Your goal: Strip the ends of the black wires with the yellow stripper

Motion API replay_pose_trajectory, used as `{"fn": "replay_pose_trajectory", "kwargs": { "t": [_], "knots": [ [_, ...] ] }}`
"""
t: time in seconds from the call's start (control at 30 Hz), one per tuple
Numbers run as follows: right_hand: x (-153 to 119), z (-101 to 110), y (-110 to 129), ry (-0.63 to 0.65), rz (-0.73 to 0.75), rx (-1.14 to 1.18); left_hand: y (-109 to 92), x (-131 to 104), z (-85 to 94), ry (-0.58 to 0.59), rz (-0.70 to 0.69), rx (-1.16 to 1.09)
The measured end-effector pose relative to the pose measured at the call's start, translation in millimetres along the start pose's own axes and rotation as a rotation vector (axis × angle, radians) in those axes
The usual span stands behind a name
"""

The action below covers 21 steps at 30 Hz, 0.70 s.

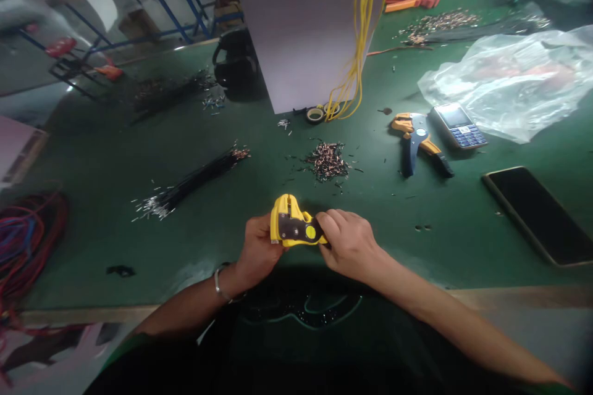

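Progress: we judge the work partly done. A black wire bundle (199,184) lies left of centre, bare copper at one end and pale tips at the other; a heap of clippings (328,162) at mid-frame suggests many ends already trimmed. Further bundles appear at upper left (171,95) and upper right (472,32) of the counter (393,216); blur there keeps us from telling whether they are finished or waiting.

Grip: the yellow hand tool (296,229) sits at lower centre. Our right hand (349,237) is wrapped around its handle end. Our left hand (262,250) is curled against its head; fingertips hidden, so we cannot tell whether it pinches the tool or a wire.
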State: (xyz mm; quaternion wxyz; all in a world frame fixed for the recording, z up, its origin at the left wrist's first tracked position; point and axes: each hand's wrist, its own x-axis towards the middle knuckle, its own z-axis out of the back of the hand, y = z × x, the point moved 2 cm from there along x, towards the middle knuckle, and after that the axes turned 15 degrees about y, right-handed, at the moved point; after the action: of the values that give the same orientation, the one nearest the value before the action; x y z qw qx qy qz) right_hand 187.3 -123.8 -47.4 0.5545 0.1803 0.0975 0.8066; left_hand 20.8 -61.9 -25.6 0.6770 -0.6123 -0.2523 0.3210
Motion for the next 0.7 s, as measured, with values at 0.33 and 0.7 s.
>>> {"fn": "replay_pose_trajectory", "kwargs": {
  "t": [0.33,0.7],
  "knots": [
    [3,-9,-1,0.174,-0.142,0.391,-3,8,-4.7,-0.012,0.159,-0.115],
    [3,4,-45,-0.073,-0.414,0.503,1,3,-1.3,-0.080,0.423,-0.304]
  ]
}}
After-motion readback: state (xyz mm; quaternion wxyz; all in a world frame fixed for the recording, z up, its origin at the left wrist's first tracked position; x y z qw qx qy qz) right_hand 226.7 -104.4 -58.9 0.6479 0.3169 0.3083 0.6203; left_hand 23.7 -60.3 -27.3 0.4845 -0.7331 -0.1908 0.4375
